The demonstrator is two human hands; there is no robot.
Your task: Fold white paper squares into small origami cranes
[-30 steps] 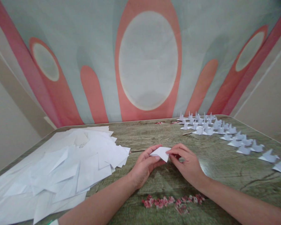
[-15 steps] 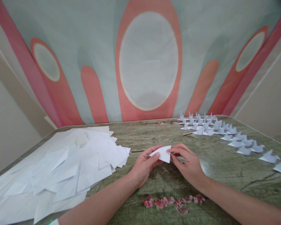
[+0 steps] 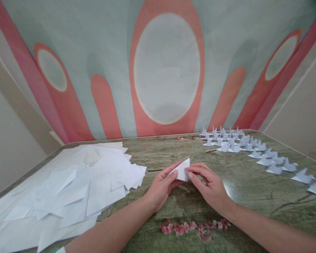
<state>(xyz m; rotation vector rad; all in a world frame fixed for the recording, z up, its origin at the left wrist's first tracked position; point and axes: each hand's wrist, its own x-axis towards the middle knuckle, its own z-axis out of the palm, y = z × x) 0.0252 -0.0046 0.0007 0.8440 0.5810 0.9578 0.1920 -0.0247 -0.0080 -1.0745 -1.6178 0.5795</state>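
Between my two hands, a little above the table, is a small folded piece of white paper with a pointed upper corner. My left hand grips its left part, thumb in front and fingers behind. At the paper's right edge, my right hand pinches it between thumb and fingertips. The back of the paper and the left fingers behind it are partly hidden.
A broad, loose heap of white paper sheets covers the left of the wood-patterned table. Several folded white paper cranes stand in rows at the right and back right. A patterned panel rises behind the table.
The folded paper has turned in my hands, so one corner now points up. My right hand's thumb and fingers have closed in on its right edge; the left hand keeps its hold.
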